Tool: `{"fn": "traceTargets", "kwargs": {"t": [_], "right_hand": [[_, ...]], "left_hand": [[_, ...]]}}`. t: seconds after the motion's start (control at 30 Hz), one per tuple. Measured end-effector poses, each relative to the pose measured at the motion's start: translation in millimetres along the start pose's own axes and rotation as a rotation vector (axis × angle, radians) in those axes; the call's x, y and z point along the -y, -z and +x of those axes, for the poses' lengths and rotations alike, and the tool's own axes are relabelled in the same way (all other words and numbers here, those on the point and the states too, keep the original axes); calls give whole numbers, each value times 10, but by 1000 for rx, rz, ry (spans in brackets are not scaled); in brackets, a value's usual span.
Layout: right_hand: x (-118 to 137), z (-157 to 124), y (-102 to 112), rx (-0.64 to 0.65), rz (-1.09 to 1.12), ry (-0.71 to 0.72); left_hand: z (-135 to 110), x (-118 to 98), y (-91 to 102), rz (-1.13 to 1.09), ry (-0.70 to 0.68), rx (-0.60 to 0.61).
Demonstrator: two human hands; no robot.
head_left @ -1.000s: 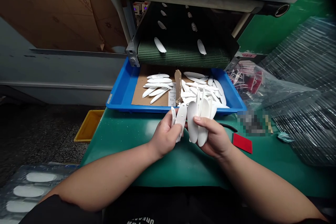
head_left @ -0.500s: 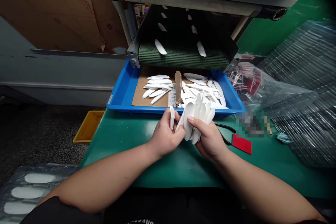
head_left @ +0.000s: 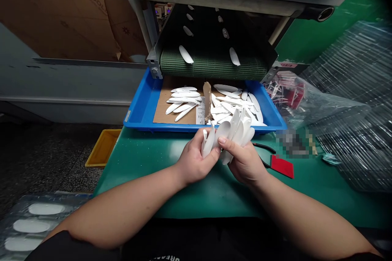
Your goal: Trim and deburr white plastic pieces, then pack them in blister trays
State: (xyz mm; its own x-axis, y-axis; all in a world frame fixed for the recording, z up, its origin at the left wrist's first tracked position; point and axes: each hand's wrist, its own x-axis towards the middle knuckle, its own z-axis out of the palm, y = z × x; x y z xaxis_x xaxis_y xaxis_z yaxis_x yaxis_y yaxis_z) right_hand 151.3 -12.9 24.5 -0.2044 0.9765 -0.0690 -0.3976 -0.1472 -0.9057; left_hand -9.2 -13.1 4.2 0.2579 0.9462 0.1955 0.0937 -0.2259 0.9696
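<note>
Several long, oval white plastic pieces (head_left: 237, 130) are fanned out in my right hand (head_left: 246, 161), whose thumb presses on the front one. My left hand (head_left: 197, 159) is closed on a couple of the same white pieces (head_left: 209, 140), its thumb touching the edge of the fan. Both hands meet above the green table, just in front of a blue tray (head_left: 143, 124). Inside the tray, more white pieces lie in a small row on the left (head_left: 185, 100) and in a loose heap on the right (head_left: 235, 104), with an upright cardboard strip (head_left: 207, 98) between them.
A green conveyor belt (head_left: 211, 65) carrying white pieces ends over the tray. Black-handled pliers (head_left: 265, 147) and a red block (head_left: 282, 166) lie at the right. Stacked clear plastic trays (head_left: 355, 130) stand far right; a yellow bin (head_left: 104, 147) sits lower left.
Another white piece has come from the fan into my left hand, beside the one held there. The fan has spread and tilted slightly to the right.
</note>
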Motion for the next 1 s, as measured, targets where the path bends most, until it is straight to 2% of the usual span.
{"fn": "traceTargets", "kwargs": {"t": [0.13, 0.2, 0.3, 0.37, 0.57, 0.8, 0.9, 1.0], "right_hand": [[-33, 16, 14, -30, 15, -13], [-39, 21, 27, -39, 10, -11], [-31, 26, 59, -29, -46, -8], [-32, 31, 88, -28, -96, -1], [-70, 57, 148, -92, -130, 52], [-11, 32, 127, -111, -233, -6], [22, 13, 93, -120, -280, -22], [48, 1, 65, -120, -292, 66]], "left_hand": [[33, 5, 28, 198, -40, 20], [56, 28, 50, 270, -115, 17], [95, 51, 84, 323, -239, 9], [116, 43, 99, 310, -264, 10], [106, 12, 100, 190, -97, 6], [87, 67, 60, -28, 60, 53], [110, 59, 64, -15, 84, 60], [129, 51, 76, 59, 71, 45]]}}
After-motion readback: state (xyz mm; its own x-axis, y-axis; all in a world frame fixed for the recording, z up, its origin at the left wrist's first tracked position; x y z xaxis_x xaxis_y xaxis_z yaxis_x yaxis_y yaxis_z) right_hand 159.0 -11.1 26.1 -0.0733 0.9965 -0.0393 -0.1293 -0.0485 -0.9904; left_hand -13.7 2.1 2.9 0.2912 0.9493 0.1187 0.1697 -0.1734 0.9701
